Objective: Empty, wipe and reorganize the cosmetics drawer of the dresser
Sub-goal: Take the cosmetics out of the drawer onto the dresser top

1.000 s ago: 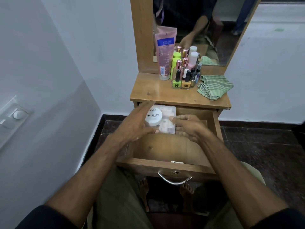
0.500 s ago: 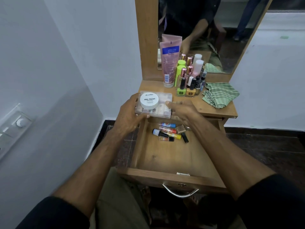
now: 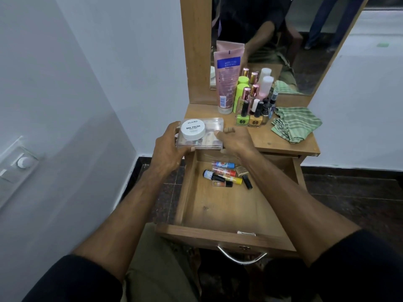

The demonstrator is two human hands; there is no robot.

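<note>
over the drawer's (image 3: 229,205) far edge, at twelve o'clock, both hands carry the clear case (image 3: 199,134) with its white nail polish tub (image 3: 193,129) on top; left hand (image 3: 169,147) grips one end, right hand (image 3: 234,141) pinches the other (level, likely so the tub stays put), probably bound for the surface (image 3: 272,138).

Head view looks down, close over drawer (image 3: 226,205)
</note>
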